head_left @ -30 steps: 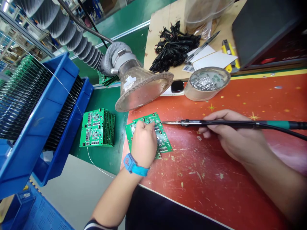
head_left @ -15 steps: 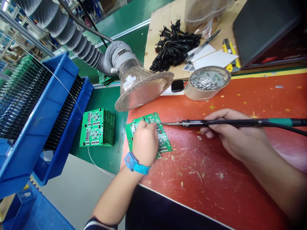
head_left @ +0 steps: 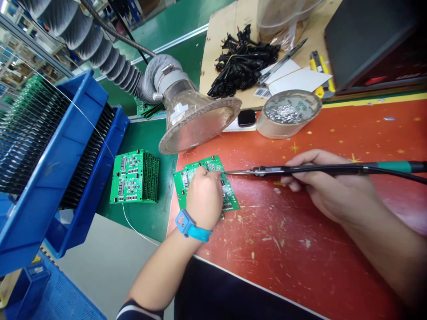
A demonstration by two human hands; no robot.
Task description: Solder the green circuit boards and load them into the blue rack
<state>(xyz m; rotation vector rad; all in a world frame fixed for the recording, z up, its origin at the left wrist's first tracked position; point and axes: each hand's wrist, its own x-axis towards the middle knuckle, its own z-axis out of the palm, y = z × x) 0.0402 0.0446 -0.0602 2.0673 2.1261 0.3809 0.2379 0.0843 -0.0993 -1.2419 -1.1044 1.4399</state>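
Red work mat [head_left: 267, 240], scuffed and printed with gold stars, laid over a green bench; blue bins [head_left: 56, 155] of upright boards at far left, a stack of circuit boards [head_left: 128, 178] beside them. Work piece: green circuit board [head_left: 229, 193], flat on the mat near its left edge, just below the mouth of the fume hood [head_left: 200, 124]; its stepped outline suggests a second board overlapping, not confirmed. Left hand [head_left: 205, 193], blue wrist strap [head_left: 195, 230] on, is closed with the fingers bunched down over the board; whether it also pinches solder or a part, cannot tell from where I stand. Right hand [head_left: 328, 191] is part curled, thumb and fingers around the soldering iron [head_left: 273, 171], held almost level, its tip at the board's right edge, close to the left fingertips. Contact of tip with a pad: not resolvable. Step in hand, by my judgement: soldering or touching up a joint near that edge. Next move would call for a steady board, the tip kept on one joint just long enough for solder to flow, then a clean lift. Main hazard, I judge: hot tip so near the left fingers.
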